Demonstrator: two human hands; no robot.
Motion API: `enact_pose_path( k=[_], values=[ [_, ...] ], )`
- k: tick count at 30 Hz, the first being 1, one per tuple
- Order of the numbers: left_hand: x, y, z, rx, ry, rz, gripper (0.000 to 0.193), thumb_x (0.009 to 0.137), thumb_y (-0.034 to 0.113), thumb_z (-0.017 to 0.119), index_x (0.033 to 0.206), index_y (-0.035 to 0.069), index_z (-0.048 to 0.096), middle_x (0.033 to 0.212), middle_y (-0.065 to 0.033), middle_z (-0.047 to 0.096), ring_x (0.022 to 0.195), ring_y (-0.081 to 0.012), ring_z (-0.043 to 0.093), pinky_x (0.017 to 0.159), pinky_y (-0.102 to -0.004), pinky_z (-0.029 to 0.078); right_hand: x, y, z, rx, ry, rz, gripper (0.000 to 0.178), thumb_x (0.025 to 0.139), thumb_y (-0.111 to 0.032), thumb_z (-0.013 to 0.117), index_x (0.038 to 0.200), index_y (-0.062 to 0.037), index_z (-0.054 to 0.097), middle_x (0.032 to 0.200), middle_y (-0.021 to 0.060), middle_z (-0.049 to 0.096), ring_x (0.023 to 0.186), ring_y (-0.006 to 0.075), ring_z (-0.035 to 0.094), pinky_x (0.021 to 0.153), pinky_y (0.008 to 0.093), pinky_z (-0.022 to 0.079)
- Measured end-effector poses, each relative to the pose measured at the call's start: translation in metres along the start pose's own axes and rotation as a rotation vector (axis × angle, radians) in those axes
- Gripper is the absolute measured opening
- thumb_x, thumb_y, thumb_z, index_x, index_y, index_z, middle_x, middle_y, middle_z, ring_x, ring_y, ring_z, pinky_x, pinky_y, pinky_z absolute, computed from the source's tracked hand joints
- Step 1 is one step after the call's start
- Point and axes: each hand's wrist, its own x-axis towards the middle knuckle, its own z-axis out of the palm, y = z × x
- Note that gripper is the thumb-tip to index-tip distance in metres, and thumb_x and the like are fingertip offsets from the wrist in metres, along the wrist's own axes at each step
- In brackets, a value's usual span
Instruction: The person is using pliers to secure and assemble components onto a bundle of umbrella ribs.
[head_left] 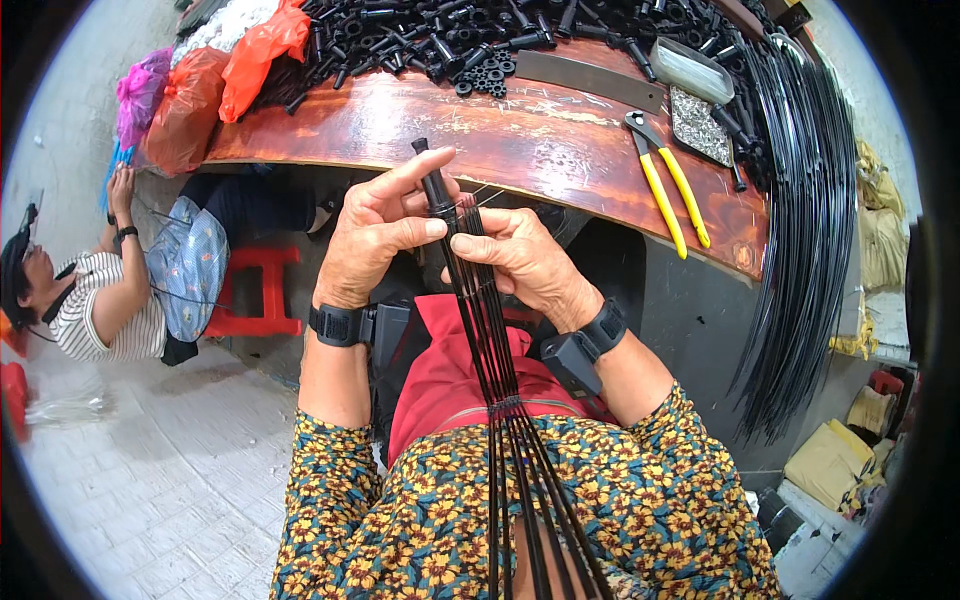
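My left hand [378,235] grips the top of a bundle of thin black rods [490,330], thumb and fingers pinched around a black plastic hub [435,190] at its upper end. My right hand [520,262] holds the same bundle just below, fingers pressing the rods together. The rods run down over my red lap cloth [445,365], are bound by a black ring [508,406] and fan out toward the lower edge. Both wrists wear black bands.
A reddish wooden table [520,135] carries a heap of black plastic parts [450,35], yellow-handled pliers [665,185], a small tray of metal bits [698,125] and orange bags [255,55]. Long black rods [805,230] hang at right. Another person [95,295] sits at left beside a red stool [262,290].
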Motion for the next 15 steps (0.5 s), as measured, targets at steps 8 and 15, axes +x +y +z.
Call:
enact_pose_path(
  k=[8,15],
  values=[
    [0.004,0.001,0.004,0.085,-0.003,0.003,0.064,0.076,-0.011,0.064,0.136,0.001,0.048,0.11,-0.0082,0.062,0.101,-0.0162,0.062,0.086,-0.0259,0.05,-0.003,0.005,-0.002,0.08,0.013,-0.034,0.022,0.086,-0.022,0.07,0.101,-0.0056,0.068,0.075,0.0036,0.07,0.054,0.0019,0.058,0.037,0.0151,0.03],
    [0.003,-0.004,0.013,0.1,0.114,0.045,0.062,0.072,-0.013,0.066,0.132,-0.002,0.052,0.102,-0.0072,0.061,0.097,-0.0206,0.064,0.086,-0.0302,0.052,-0.003,0.0,0.004,0.215,-0.01,-0.04,0.018,0.085,-0.014,0.07,0.098,-0.0023,0.069,0.076,0.0029,0.067,0.059,0.0052,0.058,0.046,0.0174,0.04]
  ],
)
